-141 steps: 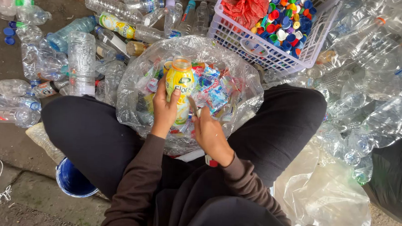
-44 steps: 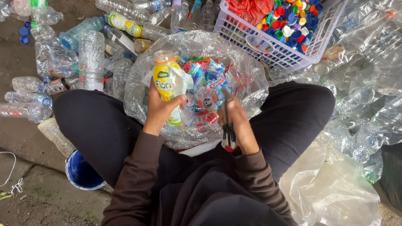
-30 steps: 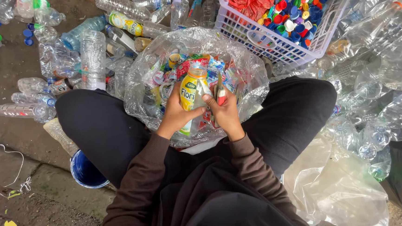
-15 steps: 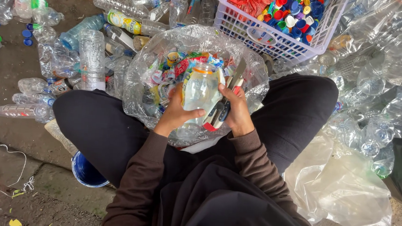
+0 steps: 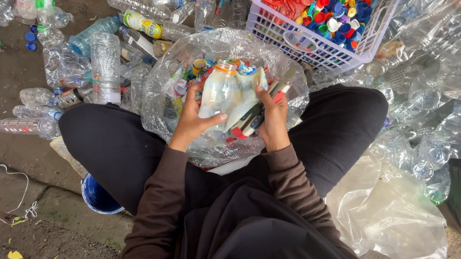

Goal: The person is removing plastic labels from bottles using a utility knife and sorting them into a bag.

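My left hand (image 5: 194, 117) grips a clear plastic bottle (image 5: 219, 94) with an orange neck ring, held upright over a clear plastic bag (image 5: 161, 82) full of torn coloured labels. My right hand (image 5: 272, 116) holds a utility knife (image 5: 256, 120) with a red tip and pinches the bottle's label (image 5: 246, 96), which hangs partly peeled off its right side. Both hands are over my lap, between my knees in black trousers.
A white plastic basket (image 5: 300, 43) of coloured bottle caps stands ahead to the right. Several clear plastic bottles (image 5: 104, 58) lie on the ground at left and right. A blue bucket (image 5: 98, 196) sits under my left leg. Another clear bag (image 5: 391, 208) lies at right.
The bottle's yellow label has been slit and pulled away, so the bottle now shows clear. My right hand came in to the bottle with the knife and peels the label to the right.
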